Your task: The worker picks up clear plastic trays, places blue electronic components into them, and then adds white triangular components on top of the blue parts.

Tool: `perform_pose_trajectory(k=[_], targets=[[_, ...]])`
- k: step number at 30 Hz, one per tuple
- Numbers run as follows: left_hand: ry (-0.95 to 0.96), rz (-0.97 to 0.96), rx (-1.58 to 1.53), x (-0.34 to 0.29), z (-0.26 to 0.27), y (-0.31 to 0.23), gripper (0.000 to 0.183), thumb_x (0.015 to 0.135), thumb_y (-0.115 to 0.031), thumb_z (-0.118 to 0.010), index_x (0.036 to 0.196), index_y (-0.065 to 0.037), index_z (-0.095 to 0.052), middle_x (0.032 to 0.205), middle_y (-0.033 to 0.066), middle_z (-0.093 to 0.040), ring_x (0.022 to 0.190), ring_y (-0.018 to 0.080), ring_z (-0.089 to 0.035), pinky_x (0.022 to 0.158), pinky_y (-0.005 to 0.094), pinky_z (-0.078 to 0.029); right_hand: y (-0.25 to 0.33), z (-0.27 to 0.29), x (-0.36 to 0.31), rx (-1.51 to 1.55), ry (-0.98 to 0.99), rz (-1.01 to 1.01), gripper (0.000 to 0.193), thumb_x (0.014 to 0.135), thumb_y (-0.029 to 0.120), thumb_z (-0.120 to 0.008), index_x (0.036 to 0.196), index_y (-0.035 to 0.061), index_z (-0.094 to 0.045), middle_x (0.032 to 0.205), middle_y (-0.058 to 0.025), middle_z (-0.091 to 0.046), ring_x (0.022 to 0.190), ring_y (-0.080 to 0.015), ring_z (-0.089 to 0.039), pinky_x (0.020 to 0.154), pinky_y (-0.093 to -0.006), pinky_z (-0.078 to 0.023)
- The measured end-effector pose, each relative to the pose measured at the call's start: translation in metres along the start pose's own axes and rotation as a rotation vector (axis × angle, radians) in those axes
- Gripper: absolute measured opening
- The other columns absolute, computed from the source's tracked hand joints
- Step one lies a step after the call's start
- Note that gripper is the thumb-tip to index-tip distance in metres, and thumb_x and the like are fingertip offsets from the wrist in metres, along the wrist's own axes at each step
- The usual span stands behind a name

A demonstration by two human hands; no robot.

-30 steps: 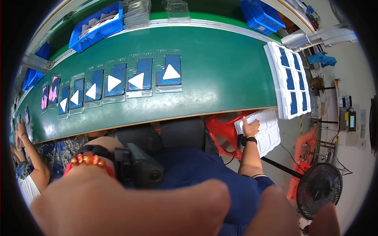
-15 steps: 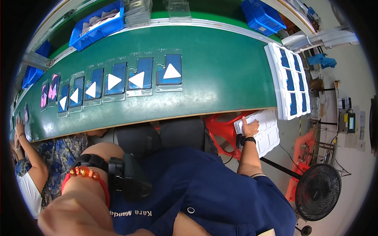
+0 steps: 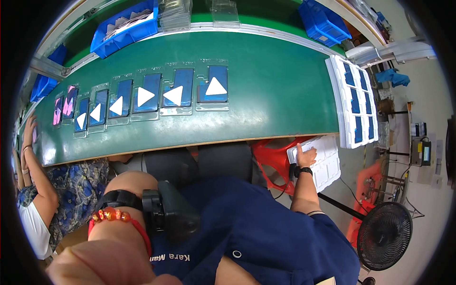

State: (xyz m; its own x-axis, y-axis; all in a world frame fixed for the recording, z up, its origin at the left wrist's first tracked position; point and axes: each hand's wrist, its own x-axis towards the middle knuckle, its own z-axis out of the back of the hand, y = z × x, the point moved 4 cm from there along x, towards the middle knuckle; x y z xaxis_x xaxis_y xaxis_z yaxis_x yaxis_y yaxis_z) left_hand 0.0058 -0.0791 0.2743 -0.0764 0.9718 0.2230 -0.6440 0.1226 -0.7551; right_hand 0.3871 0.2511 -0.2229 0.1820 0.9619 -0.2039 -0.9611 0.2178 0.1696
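now, at the far left a co-worker's hand (image 3: pixel 29 129) is seen laid on the edge of the green conveyor belt (image 3: pixel 280 95), above a patterned sleeve. close to the camera, the left hand (image 3: pixel 102 266) is raised at the lower left; only its back and wrist are shown, so whether its fingers are apart or together cannot be told. a red bead bracelet (image 3: pixel 111 216) and a black strap with a dark device (image 3: pixel 173 216) are worn on that wrist. on the belt, a row of clear blister trays (image 3: pixel 147 95) is laid out, each holding a dark blue panel marked with a white triangle; two at the left end show pink instead. blue bins (image 3: pixel 126 26) are lined along the far side of the belt. further right, the right hand (image 3: pixel 306 156) is pressed flat, fingers together and extended, on a stack of white trays (image 3: pixel 325 164) resting on a red stool (image 3: pixel 270 159) below the belt's near edge; a black watch (image 3: pixel 302 171) is worn at that wrist. on the belt's right end, a second white tray stack (image 3: pixel 354 102) filled with blue panels is set. a black floor fan (image 3: pixel 384 235) is stood at the lower right.
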Motion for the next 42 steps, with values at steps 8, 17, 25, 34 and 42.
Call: perform_pose_trajectory(k=[8,17,25,34,42], targets=[[-0.284,-0.581,-0.102,-0.06,0.003,0.045,0.04,0.091,-0.039,-0.049,0.102,-0.001,-0.051,0.079,0.0193,-0.057,0.058,0.026,-0.057,0.038,0.0352,-0.047,0.006,0.004,0.002,-0.026,0.064,0.027,0.104,0.073,0.07,-0.055,0.142,-0.0015,-0.023,0.149,-0.0212,-0.019,0.139,-0.0379,-0.011,0.11,-0.055,-0.01],[-1.033,0.08,0.401,-0.054,-0.036,0.171,0.024,0.08,0.005,-0.057,0.104,0.003,-0.059,0.098,0.016,-0.061,0.087,0.0237,-0.061,0.069,0.0291,-0.049,0.092,0.075,-0.081,-0.059,0.494,0.472,0.04,0.083,0.033,-0.063,0.098,-0.0047,-0.064,0.084,-0.018,-0.066,0.077,-0.026,-0.062,0.074,-0.0367,-0.048],[-0.837,0.703,0.821,-0.096,-0.036,0.262,0.056,0.082,-0.032,-0.065,0.128,-0.005,-0.047,0.136,0.0287,-0.033,0.129,0.0473,-0.025,0.105,0.0552,-0.022,0.288,0.194,-0.227,0.527,0.572,1.134,0.032,0.077,0.014,-0.07,0.103,-0.0028,-0.061,0.089,-0.0097,-0.063,0.07,-0.0116,-0.057,0.057,-0.0236,-0.046],[-0.831,1.088,0.623,-0.125,-0.019,0.32,0.076,0.083,-0.049,-0.058,0.14,-0.006,-0.033,0.142,0.0366,-0.017,0.135,0.0505,-0.008,0.108,0.0585,-0.009,0.364,0.144,-0.219,0.526,0.657,0.984,0.062,0.079,0.013,-0.071,0.13,-0.0063,-0.042,0.107,-0.0156,-0.051,0.068,-0.0121,-0.058,0.052,-0.0251,-0.052],[-0.878,0.889,0.593,-0.122,-0.004,0.344,0.07,0.083,-0.043,-0.061,0.137,-0.005,-0.037,0.141,0.0353,-0.024,0.136,0.0462,-0.016,0.109,0.0553,-0.014,0.378,0.135,-0.23,0.698,0.767,0.895,0.062,0.08,0.013,-0.071,0.13,-0.0071,-0.041,0.113,-0.0185,-0.05,0.075,-0.0143,-0.059,0.058,-0.0261,-0.053]])
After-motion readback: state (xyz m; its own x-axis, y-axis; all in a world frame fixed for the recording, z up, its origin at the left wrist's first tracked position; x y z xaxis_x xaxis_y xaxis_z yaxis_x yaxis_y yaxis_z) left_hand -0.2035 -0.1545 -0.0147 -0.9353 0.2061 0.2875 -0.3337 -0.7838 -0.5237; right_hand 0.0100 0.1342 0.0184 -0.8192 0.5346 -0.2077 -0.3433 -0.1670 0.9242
